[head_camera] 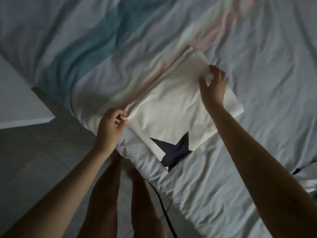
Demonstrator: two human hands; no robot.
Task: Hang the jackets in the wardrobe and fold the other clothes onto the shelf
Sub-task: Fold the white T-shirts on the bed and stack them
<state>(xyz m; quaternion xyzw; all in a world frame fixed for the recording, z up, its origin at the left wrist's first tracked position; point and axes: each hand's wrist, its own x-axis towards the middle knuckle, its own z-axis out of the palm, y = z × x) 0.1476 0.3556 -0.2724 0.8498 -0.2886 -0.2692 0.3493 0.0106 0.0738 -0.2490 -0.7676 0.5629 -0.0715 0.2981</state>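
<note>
A white garment [173,107] with a dark star print lies folded into a rectangle on the bed, near its edge. My left hand [110,125] pinches the garment's near left corner between thumb and fingers. At the far right edge, my right hand [213,85] pinches a fold of the same fabric, the other fingers spread above it. The star print shows only in part at the garment's near end.
The bed [257,48] has a rumpled pale sheet with blue and pink patches. A white furniture top [18,100] stands to the left. Grey tiled floor [51,152] and a black cable [163,208] lie below. Another piece of cloth [307,174] shows at the right edge.
</note>
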